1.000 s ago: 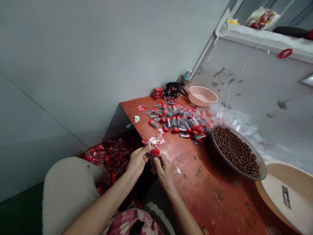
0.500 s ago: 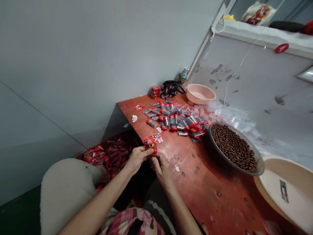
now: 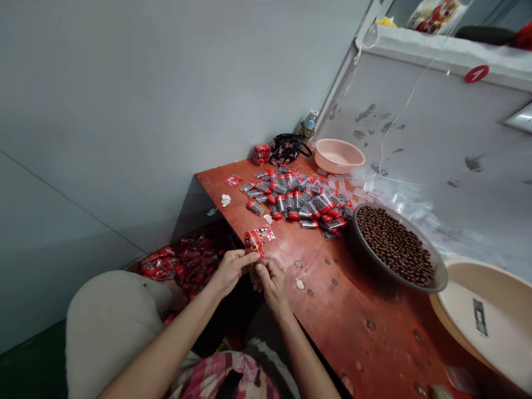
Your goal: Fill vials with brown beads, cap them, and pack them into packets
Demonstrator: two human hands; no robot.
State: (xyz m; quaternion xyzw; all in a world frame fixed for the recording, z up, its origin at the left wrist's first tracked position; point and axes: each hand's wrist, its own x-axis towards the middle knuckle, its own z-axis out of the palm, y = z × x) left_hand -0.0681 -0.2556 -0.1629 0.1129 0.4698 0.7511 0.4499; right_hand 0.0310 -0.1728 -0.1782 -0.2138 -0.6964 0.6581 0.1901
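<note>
Red sachet (image 3: 254, 243) — left hand (image 3: 230, 272), right hand (image 3: 271, 286)

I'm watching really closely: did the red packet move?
Yes, a little: the red packet sits lower in view, nearer the person, judged against the pale spot on the tabletop.

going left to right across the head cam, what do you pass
pile of red packets, left hand, right hand, pink basin, bowl of brown balls, big beige basin

Nothing fancy here, just bare forearms (image 3: 166, 349) and a pink and white patterned top (image 3: 203, 379) with a black patch (image 3: 229, 383) on it.
</note>
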